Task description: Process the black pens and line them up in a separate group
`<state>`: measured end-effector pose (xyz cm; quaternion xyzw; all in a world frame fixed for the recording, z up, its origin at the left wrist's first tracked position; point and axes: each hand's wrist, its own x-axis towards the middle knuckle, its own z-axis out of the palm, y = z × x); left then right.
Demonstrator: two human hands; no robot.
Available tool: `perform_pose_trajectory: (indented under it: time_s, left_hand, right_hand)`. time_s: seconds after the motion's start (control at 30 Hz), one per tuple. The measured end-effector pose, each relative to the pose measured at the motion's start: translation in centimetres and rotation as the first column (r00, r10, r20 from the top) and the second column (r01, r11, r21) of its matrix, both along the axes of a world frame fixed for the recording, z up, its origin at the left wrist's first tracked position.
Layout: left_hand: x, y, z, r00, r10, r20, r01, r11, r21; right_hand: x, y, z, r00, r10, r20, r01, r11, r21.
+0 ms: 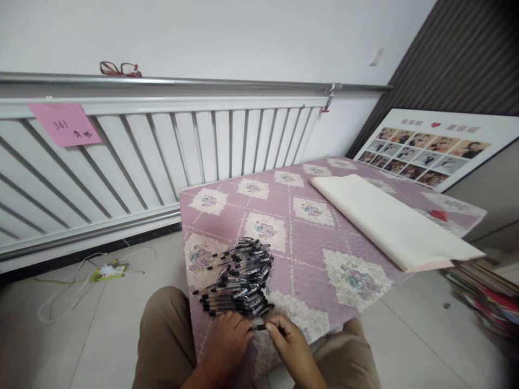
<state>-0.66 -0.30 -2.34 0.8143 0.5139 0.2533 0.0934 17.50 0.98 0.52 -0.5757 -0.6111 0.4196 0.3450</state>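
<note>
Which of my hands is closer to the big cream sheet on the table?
Right. Your right hand is left of the cream sheet; your left hand is farther left, beside the pen pile.

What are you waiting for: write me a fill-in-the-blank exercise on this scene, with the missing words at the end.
1. The part of the pen showing between the left hand and the right hand is coloured ____.
2. In the picture, the pen pile lies to the ____ of the cream sheet.
3. The pink paper on the radiator bears the number ____.
4. The heart on the photo board is ____.

Missing words: black; left; 361; red.
</note>
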Motion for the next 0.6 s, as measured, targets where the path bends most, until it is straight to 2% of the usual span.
perform_pose_trajectory:
  time_s: [0.17,0.4,0.6]
  left_hand:
    - [0.0,-0.2,0.3,0.998,0.017,0.059,-0.016,1.000,-0.013]
    - [0.0,-0.2,0.9,0.995,0.029,0.100,-0.018,0.995,-0.103]
    - [0.1,-0.2,1.0,0.992,0.045,0.116,-0.029,0.991,-0.134]
  right_hand:
    - [-0.2,0.1,-0.4,0.999,-0.016,0.043,0.015,1.000,0.018]
    - [0.8,0.0,-0.2,0.982,0.003,-0.191,-0.019,0.997,-0.080]
    - [0.7,-0.3,0.2,0.982,-0.003,-0.188,-0.010,0.998,-0.068]
